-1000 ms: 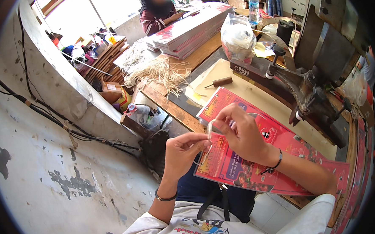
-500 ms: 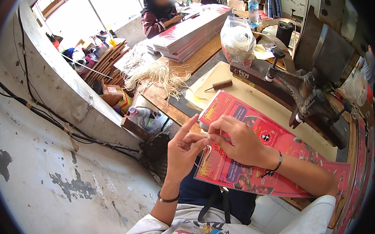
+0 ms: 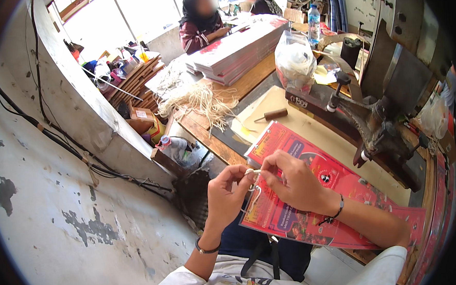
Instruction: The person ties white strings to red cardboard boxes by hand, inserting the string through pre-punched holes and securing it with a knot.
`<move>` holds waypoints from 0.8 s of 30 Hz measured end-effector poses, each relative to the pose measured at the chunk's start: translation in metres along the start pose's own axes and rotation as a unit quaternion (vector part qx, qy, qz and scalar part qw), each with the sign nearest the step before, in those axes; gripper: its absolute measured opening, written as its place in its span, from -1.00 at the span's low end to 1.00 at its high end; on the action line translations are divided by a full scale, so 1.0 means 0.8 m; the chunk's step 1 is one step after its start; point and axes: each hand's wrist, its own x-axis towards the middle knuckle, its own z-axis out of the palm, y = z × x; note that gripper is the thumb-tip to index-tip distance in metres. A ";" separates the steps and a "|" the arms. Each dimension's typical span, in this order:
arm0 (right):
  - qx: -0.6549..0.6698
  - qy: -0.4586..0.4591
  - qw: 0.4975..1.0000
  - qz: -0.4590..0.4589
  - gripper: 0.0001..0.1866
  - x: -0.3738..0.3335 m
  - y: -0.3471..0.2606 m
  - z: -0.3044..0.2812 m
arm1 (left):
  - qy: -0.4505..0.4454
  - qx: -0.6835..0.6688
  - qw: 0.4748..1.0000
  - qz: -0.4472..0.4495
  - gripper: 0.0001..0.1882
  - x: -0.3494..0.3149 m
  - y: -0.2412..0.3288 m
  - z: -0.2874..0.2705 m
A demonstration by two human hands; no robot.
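Between my two hands is a cream-coloured cord (image 3: 257, 171), with a small knot or loop at the left fingertips and a thin tail hanging below. My left hand (image 3: 227, 193) pinches the knotted part between thumb and forefinger. Close beside it, my right hand (image 3: 298, 182) grips the cord with thumb and fingertips. Both hands are above the left end of a long red printed sheet (image 3: 309, 230), glossy and with food pictures. Part of the sheet lies hidden under my right hand and forearm. An awl with a wooden handle (image 3: 276, 114) rests on the table beyond the sheet.
A heap of loose cords (image 3: 200, 103) lies at the table's far left, before a tall stack of printed boards (image 3: 234, 57). A plastic bag (image 3: 295, 61) and water bottle (image 3: 313, 23) stand behind. A heavy metal machine (image 3: 374, 127) occupies the right. Two people are across the table.
My left forefinger, raised before, has curled down onto the cord. The hands have drawn slightly apart, with a short straight length of cord between them. The view has shifted a little.
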 end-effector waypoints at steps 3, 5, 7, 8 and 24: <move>-0.003 -0.008 1.000 -0.028 -0.88 -0.004 -0.002 0.001 | 0.006 -0.001 1.000 0.000 -0.85 -0.004 -0.004 0.000; -0.007 -0.009 0.999 -0.043 -0.88 -0.001 -0.003 -0.002 | -0.004 0.010 1.000 0.004 -0.84 0.002 -0.001 0.001; -0.003 -0.012 0.999 -0.036 -0.87 -0.002 -0.002 -0.001 | -0.009 -0.001 1.000 -0.002 -0.84 0.001 -0.001 0.003; 0.003 0.001 0.999 -0.044 -0.87 -0.002 0.001 0.001 | -0.010 -0.020 1.000 -0.001 -0.84 0.001 0.002 0.005; 0.006 0.018 0.999 -0.046 -0.88 -0.002 0.004 0.000 | 0.020 0.113 0.990 0.084 -0.85 0.000 -0.008 0.007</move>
